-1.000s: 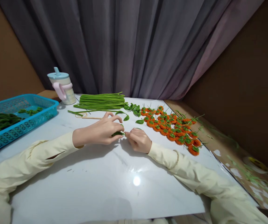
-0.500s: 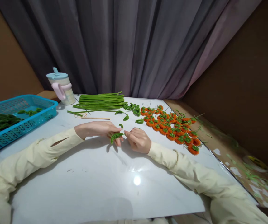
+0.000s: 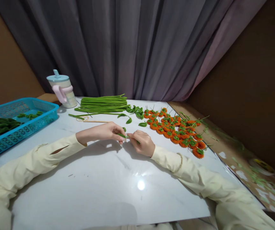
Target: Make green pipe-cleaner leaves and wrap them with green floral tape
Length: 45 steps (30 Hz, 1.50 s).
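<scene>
Over the middle of the white table, my left hand (image 3: 111, 131) pinches a small green pipe-cleaner leaf (image 3: 121, 135) between thumb and fingers. My right hand (image 3: 143, 143) is closed, thumb and forefinger pinched at the leaf's right end, where the tip is too small to make out. A bit of green shows under its curled fingers. Just behind the fingers lies another small green piece (image 3: 124, 129), partly covered. Beyond the hands are loose pipe-cleaner leaves (image 3: 129, 120) and a little pile of leaves (image 3: 137, 111).
A bundle of green pipe cleaners (image 3: 101, 104) lies at the back, with a thin wooden stick (image 3: 96, 121) before it. Several orange fuzzy pumpkin-like pieces (image 3: 168, 134) with green tops cover the right side. A blue basket (image 3: 36, 119) and a lidded cup (image 3: 66, 92) stand left.
My left hand has turned and its fingers have closed over the green leaf, which hung in plain view before. The right hand has stayed nearly in place, still pinching.
</scene>
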Tool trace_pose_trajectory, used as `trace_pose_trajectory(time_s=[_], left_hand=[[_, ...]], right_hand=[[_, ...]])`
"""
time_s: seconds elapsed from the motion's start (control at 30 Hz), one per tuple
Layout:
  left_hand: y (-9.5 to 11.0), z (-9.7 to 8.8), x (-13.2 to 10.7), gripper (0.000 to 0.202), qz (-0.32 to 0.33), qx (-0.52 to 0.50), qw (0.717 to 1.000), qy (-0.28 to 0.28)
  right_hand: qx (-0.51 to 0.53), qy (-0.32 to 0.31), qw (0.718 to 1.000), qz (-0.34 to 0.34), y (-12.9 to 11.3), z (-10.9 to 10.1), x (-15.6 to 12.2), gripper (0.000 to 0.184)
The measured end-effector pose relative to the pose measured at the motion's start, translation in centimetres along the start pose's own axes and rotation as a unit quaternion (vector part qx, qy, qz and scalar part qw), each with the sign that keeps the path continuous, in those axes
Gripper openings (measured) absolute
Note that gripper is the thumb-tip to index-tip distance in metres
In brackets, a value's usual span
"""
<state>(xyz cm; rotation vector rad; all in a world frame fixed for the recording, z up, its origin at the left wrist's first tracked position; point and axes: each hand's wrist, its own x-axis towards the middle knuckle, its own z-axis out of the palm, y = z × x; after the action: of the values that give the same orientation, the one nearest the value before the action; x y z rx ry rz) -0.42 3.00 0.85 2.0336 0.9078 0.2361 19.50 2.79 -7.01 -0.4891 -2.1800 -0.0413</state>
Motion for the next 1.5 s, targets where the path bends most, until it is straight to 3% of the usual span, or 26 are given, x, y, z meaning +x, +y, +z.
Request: trace_pose_trajectory(time_s=[0.2, 0.3, 0.37, 0.43, 0.5, 0.53, 0.57, 0.63, 0.73, 0.8, 0.87, 0.93, 1.0, 1.07, 1.17, 1.27, 1.37, 1.5], left_hand=[[0.3, -0.3, -0.2, 0.024, -0.013, 0.032, 0.999, -0.019], [0.0, 0.0, -0.2, 0.028, 0.020, 0.097, 0.995, 0.030], [-0.4, 0.5, -0.1, 0.027, 0.097, 0.192, 0.972, 0.098], [-0.9, 1.0, -0.1, 0.020, 0.182, 0.298, 0.925, 0.150], [-1.3, 1.3, 0.0, 0.023, 0.227, 0.369, 0.885, 0.172], [-1.4, 1.4, 0.0, 0.028, 0.232, 0.381, 0.878, 0.175], [-1.4, 1.3, -0.1, 0.030, 0.225, 0.378, 0.880, 0.176], [-1.2, 1.0, -0.1, 0.030, 0.181, 0.327, 0.916, 0.145], [-0.7, 0.3, -0.3, 0.035, 0.069, 0.207, 0.976, 0.023], [-0.1, 0.1, -0.5, 0.042, 0.030, 0.201, 0.979, 0.014], [0.5, 0.3, -0.8, 0.041, 0.069, 0.280, 0.953, 0.095], [1.0, 0.9, -1.1, 0.034, 0.150, 0.394, 0.890, 0.172], [1.3, 1.8, -1.4, 0.025, 0.212, 0.495, 0.820, 0.195], [1.2, 2.5, -1.3, 0.018, 0.235, 0.563, 0.768, 0.196], [0.5, 2.8, -0.9, 0.028, 0.254, 0.594, 0.737, 0.198], [-0.3, 2.4, -0.5, 0.031, 0.269, 0.561, 0.756, 0.202], [-0.6, 2.1, -0.3, 0.027, 0.253, 0.489, 0.812, 0.195], [-0.6, 1.9, -0.3, 0.022, 0.204, 0.384, 0.887, 0.157]], right_hand=[[0.001, 0.009, 1.000, -0.013, -0.1, -0.1, 0.1, 0.020], [0.017, 0.006, 1.000, 0.018, -0.3, -0.2, 0.1, 0.020], [0.042, -0.002, 0.997, 0.062, -0.4, -0.2, 0.1, 0.019], [0.067, -0.013, 0.992, 0.102, -0.6, -0.3, 0.2, 0.019], [0.079, -0.020, 0.990, 0.112, -0.6, -0.4, 0.2, 0.018], [0.081, -0.022, 0.991, 0.104, -0.6, -0.4, 0.3, 0.018], [0.080, -0.022, 0.993, 0.089, -0.6, -0.3, 0.3, 0.019], [0.066, -0.021, 0.997, 0.045, -0.5, -0.2, 0.3, 0.019], [0.051, -0.035, 0.998, -0.015, -0.5, 0.0, 0.3, 0.022], [0.075, -0.046, 0.996, -0.011, -0.5, -0.1, 0.4, 0.023], [0.125, -0.055, 0.989, 0.052, -0.7, -0.3, 0.5, 0.022], [0.184, -0.075, 0.969, 0.150, -0.9, -0.7, 0.8, 0.022], [0.234, -0.093, 0.940, 0.231, -1.0, -0.9, 1.1, 0.022], [0.283, -0.100, 0.913, 0.275, -1.0, -1.0, 1.2, 0.023], [0.357, -0.097, 0.880, 0.297, -0.8, -0.7, 1.1, 0.022], [0.416, -0.098, 0.856, 0.292, -0.4, -0.2, 0.8, 0.024], [0.447, -0.103, 0.843, 0.280, -0.2, 0.0, 0.6, 0.029], [0.424, -0.119, 0.863, 0.246, -0.4, -0.4, 0.8, 0.029]])
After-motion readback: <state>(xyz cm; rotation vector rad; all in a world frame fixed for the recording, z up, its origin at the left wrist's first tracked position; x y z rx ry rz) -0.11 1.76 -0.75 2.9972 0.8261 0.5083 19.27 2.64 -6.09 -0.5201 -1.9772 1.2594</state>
